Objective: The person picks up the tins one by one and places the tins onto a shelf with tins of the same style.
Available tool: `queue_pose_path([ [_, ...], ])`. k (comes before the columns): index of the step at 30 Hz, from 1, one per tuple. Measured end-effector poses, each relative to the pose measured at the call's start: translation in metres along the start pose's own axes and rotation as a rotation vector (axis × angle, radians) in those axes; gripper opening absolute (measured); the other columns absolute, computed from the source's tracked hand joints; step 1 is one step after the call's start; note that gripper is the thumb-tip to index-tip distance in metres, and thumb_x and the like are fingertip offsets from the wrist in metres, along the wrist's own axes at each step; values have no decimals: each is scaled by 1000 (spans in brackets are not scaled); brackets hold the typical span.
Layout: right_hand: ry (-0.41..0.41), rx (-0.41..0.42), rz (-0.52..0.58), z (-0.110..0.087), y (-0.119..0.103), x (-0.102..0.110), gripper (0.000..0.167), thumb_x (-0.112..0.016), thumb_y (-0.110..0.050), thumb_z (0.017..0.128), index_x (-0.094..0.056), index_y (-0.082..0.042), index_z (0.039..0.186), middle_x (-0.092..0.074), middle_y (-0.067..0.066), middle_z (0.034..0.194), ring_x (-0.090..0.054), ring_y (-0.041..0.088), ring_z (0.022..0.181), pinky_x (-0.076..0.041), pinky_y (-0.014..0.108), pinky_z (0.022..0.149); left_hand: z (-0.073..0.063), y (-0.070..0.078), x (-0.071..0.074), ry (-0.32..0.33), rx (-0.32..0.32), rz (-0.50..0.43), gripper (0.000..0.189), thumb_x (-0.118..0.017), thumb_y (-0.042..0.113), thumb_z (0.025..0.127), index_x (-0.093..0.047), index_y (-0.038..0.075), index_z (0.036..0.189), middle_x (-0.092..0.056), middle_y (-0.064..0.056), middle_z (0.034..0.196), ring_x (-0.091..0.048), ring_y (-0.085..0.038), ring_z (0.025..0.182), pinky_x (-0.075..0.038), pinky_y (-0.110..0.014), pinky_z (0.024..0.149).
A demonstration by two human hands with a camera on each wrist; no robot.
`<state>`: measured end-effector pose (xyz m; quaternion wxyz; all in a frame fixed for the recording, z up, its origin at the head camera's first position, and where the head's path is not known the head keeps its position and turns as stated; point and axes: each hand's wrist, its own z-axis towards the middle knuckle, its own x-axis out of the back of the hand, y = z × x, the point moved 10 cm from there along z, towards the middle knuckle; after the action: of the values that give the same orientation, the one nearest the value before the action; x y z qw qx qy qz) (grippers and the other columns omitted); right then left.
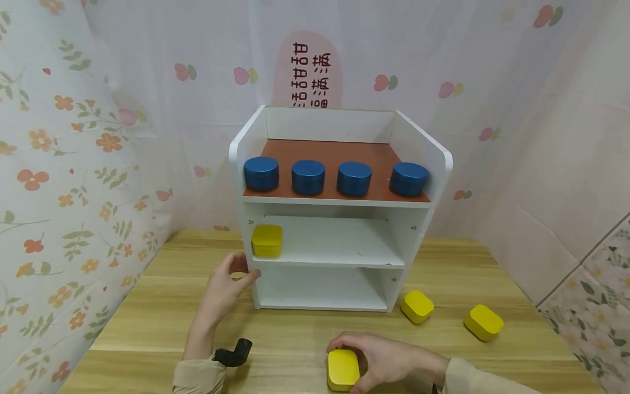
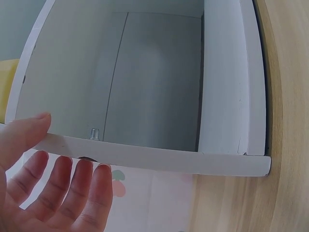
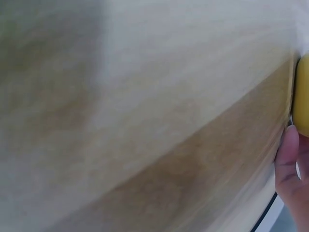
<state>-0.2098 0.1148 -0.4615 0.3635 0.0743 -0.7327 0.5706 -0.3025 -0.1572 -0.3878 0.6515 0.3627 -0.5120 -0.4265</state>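
Observation:
My left hand (image 1: 227, 287) holds the left side panel of a white shelf unit (image 1: 322, 203). In the left wrist view its thumb (image 2: 26, 133) lies at the panel's edge, and the other fingers are on the outer side. Low in the head view, my right hand (image 1: 381, 358) grips a yellow rounded-square box (image 1: 343, 369) at the table's near side, fingers at the far left corner and thumb at the near right. The right wrist view catches only part of this yellow box (image 3: 302, 96) and hand. Another yellow box (image 1: 267, 241) stands at the left end of the middle shelf.
Several round blue tins (image 1: 308, 177) stand in a row along the front of the brown top shelf. Two more yellow boxes (image 1: 417, 306) (image 1: 484, 322) lie on the wooden table (image 1: 147, 323) to the right of the unit. A patterned curtain (image 1: 197, 98) hangs behind.

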Motion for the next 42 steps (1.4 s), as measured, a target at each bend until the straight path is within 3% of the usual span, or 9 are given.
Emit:
queue_pose_path([
  [10, 39, -84, -37, -1, -8, 10, 65, -78, -32, 81, -47, -26, 137, -50, -12, 136, -48, 9, 116, -44, 31, 96, 0, 1, 0, -1, -3, -8, 37, -76, 17, 88, -57, 5, 118, -62, -12, 108, -57, -24, 105, -50, -37, 86],
  [16, 53, -34, -84, 6, -31, 22, 64, -78, -28, 82, -46, -24, 138, -49, -9, 138, -49, 11, 119, -47, 31, 95, 0, 0, 1, 1, 1, -3, 37, -75, 18, 88, -57, 5, 118, -62, -12, 109, -56, -24, 106, -50, -38, 87],
  [23, 96, 94, -184, 16, -68, 43, 66, -79, -20, 81, -45, -27, 137, -51, -9, 133, -51, 9, 113, -48, 30, 91, 0, 0, 1, 2, 8, 2, 37, -76, 18, 87, -57, 6, 118, -62, -11, 108, -57, -24, 106, -50, -39, 87],
  [42, 185, 88, -262, 34, -107, 96, 71, -80, -14, 77, -47, -28, 138, -52, -15, 131, -51, 10, 109, -46, 31, 93, 0, 0, 0, 12, 4, -18, 37, -76, 15, 86, -58, 6, 117, -62, -11, 108, -56, -24, 105, -50, -40, 88],
])
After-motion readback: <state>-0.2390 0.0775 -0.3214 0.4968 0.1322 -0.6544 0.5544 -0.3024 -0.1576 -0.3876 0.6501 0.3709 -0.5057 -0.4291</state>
